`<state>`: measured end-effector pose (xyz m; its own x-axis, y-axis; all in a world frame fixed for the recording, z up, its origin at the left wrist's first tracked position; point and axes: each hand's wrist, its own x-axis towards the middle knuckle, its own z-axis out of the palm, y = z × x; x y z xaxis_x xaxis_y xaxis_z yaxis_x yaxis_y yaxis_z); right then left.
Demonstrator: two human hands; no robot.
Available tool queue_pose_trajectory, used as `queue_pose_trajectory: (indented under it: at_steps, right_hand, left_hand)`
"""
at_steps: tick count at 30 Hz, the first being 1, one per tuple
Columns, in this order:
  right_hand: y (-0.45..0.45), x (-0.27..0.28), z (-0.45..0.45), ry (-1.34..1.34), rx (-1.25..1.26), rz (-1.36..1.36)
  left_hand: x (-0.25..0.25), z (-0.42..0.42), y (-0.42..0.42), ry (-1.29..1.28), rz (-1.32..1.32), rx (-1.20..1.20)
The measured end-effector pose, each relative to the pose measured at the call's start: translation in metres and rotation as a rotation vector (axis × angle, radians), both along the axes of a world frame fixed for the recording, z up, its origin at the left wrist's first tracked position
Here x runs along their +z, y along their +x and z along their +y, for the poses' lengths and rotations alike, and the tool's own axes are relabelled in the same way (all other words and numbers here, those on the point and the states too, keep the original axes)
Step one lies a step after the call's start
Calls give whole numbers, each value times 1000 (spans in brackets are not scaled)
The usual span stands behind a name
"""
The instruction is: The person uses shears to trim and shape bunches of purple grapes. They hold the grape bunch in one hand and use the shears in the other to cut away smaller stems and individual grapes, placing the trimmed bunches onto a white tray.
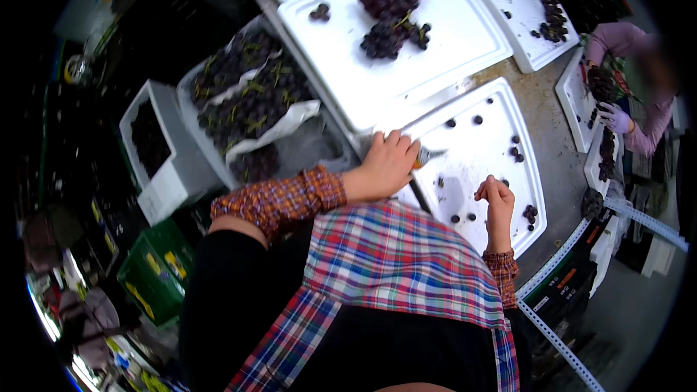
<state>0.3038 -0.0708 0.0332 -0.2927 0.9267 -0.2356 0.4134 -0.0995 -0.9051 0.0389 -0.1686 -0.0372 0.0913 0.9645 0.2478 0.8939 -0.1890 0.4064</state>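
Note:
My left hand is at the near left corner of a white foam tray, closed around a small cutting tool, probably snips. Its grey blades stick out past my fingers, with a bit of orange showing; the rest is covered. Over the same tray, my right hand is raised with curled fingers, and whether anything is between them is unclear. Loose dark grapes are scattered on this tray, and a small grape cluster lies by its right edge.
Beyond, a larger foam tray carries dark grape bunches. To the left are a lined crate of grapes, a grey bin and a green crate. At right, a gloved co-worker handles grapes beside perforated metal rails.

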Motion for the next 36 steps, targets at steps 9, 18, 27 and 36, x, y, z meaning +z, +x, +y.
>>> queue_pose_trajectory:
  at_steps: [9, 18, 27, 36]
  right_hand:
    - [14, -19, -40, -9, 100, 26]
    - [7, -30, -46, -81, 142, 9]
    - [3, -27, -60, 18, 298, -33]
    - [31, -35, -74, 20, 190, -4]
  left_hand:
    - [-30, -95, -49, 187, -582, 407]
    - [-145, -263, -162, -222, 222, 1154]
    - [-192, -241, -189, -426, 404, 992]
    - [-188, -220, -197, -411, 156, 1044]
